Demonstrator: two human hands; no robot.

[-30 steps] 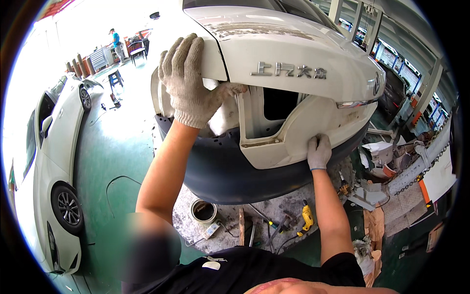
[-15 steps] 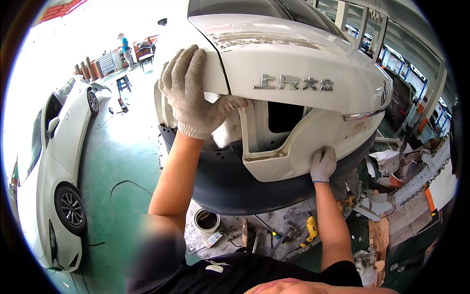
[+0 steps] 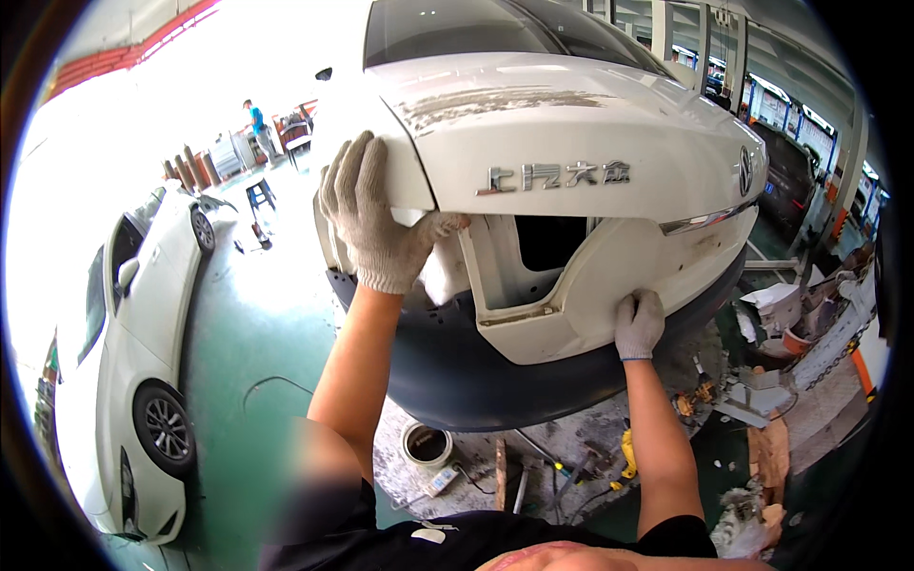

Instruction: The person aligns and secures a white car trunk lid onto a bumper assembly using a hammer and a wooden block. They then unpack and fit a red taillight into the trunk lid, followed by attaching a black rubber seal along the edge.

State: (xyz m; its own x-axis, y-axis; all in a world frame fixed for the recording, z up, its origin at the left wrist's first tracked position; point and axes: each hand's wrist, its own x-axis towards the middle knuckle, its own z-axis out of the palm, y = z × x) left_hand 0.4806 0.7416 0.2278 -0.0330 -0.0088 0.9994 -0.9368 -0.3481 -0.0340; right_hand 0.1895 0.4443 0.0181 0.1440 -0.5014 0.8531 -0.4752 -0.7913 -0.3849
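A white car's trunk lid (image 3: 543,128) is in front of me, with metal lettering and a grey-brown scuffed band. Below it is an open recess, apparently a removed lamp's place (image 3: 552,243). My left hand (image 3: 371,219), in a knit glove, lies with long stretched fingers on the rear side panel (image 3: 404,171); its thumb reaches across beneath the lid's edge. My gloved right hand (image 3: 640,325) has curled fingers against the white lower panel (image 3: 581,319), just above the black bumper (image 3: 457,381); its fingertips are partly hidden.
Below the bumper are an open can (image 3: 427,444), a yellow power tool (image 3: 627,455) and several hand tools. Another white car (image 3: 133,352) is parked left. Far left, a person in blue (image 3: 257,124) stands by cabinets. Scrap and a chained metal beam (image 3: 833,343) are at right.
My view has shifted a little, so the car and the floor sit lower in the picture. Both hands stay at the same places on the car.
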